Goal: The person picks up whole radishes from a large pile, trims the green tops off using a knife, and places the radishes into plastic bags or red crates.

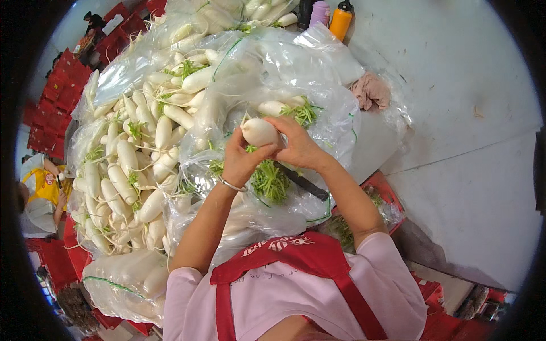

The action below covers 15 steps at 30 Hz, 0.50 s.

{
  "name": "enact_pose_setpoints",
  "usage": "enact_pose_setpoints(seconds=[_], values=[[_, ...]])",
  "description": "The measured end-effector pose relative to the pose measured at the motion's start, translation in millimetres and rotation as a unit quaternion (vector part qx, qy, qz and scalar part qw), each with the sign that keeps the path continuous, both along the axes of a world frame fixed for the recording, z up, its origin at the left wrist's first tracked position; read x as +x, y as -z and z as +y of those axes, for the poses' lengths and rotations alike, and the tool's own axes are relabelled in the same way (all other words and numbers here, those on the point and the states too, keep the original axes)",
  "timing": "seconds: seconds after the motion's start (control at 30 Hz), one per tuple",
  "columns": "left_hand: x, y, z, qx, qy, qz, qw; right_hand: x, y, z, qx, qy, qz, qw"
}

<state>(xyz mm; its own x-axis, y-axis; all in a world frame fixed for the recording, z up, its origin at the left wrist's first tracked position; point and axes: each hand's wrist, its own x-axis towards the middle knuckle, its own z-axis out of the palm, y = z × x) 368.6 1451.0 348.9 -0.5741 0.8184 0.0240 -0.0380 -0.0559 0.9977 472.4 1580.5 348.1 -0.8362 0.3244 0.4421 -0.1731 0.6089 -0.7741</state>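
A white daikon radish (259, 132) is held between both hands, its rounded end turned up toward me. My left hand (241, 155) grips its left side, and my right hand (300, 143) grips its right side. Just below the hands lies a pile of cut green radish tops (270, 182) on clear plastic sheeting. Beside it a black handle (306, 184), apparently a knife's, rests on the plastic under my right forearm; its far end is hidden. Beyond my right hand are more daikon (271, 107) and another bunch of cut greens (302, 112).
A large heap of daikon (128, 157) in open plastic bags spreads to the left. A full bag (128, 281) sits at lower left. Bottles (341, 21) and a crumpled brown cloth (371, 91) are at the right. Red crates (59, 102) and a co-worker in a yellow apron (45, 187) are far left.
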Motion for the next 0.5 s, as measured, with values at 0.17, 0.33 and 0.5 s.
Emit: enact_pose_setpoints(seconds=[0.17,0.33,0.5], values=[[-15,-4,-16,0.031,-0.069,-0.042,0.996,7,31,-2,-0.030,0.052,-0.075,0.995],[-63,-2,-42,0.076,-0.129,-0.190,0.970,66,122,78,-0.112,0.277,-0.197,0.934],[-83,21,-67,0.150,-0.151,-0.401,0.891,117,107,128,-0.272,0.335,-0.057,0.900]])
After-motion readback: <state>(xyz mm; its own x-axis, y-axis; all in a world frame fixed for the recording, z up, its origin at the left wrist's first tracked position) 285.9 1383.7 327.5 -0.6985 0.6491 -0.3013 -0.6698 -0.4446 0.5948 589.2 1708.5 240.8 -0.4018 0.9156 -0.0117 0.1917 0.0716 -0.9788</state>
